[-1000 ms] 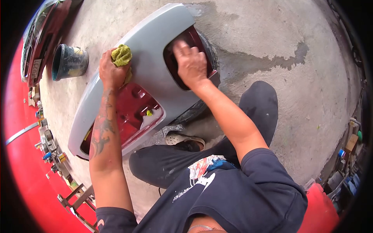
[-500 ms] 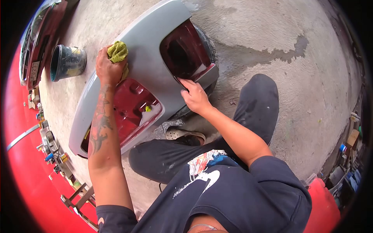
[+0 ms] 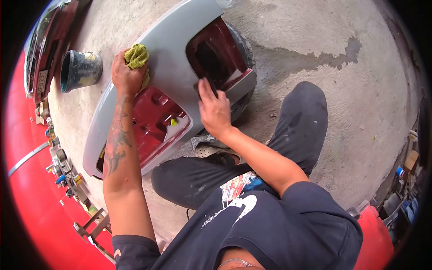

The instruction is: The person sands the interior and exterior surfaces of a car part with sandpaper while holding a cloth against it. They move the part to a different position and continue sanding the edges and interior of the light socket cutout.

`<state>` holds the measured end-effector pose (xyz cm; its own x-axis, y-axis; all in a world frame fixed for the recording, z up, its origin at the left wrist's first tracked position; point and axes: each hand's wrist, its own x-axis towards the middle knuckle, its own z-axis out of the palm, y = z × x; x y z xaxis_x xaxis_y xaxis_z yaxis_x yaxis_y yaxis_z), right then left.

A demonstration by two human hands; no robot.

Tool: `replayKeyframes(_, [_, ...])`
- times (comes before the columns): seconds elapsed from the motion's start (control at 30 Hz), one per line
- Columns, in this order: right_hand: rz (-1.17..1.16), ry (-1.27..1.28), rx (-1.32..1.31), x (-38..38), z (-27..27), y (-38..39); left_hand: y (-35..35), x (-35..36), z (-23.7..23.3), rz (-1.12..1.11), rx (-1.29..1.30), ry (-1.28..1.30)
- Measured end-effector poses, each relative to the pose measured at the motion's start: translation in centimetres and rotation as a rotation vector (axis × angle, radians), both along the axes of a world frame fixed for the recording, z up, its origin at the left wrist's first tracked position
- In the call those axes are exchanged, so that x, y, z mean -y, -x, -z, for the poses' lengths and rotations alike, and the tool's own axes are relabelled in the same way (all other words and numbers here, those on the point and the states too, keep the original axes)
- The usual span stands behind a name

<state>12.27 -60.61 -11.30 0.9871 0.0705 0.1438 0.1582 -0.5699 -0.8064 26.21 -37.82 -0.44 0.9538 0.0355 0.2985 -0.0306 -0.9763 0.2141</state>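
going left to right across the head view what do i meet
pale rectangular number plate → dark paint-stained round bucket → crumpled yellow-green cloth → bare right hand → farther-right knee in dark trousers → light-brown rectangular block

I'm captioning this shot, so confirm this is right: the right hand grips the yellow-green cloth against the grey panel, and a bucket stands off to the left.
Wrong hand: the head view shows the left hand gripping the yellow-green cloth against the grey panel. The bucket does stand off to the left.
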Motion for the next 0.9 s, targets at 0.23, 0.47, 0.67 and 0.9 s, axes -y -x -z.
replayKeyframes(0.23, [0.086,-0.021,0.093,-2.1,-3.2,-4.9,0.1,0.0,-0.1,0.021,0.008,0.035])
replayKeyframes(0.47, [-0.116,0.083,-0.062,5.5,1.8,0.2,-0.1,-0.4,0.2,0.033,0.025,0.028])
replayKeyframes(0.67, [-0.344,0.797,0.307,12.6,1.6,-4.8,0.0,-0.4,0.2,0.027,0.009,0.038])
replayKeyframes(0.9, [-0.438,0.731,0.069,12.2,0.9,-5.3,0.0,-0.2,0.0,0.010,0.002,0.017])
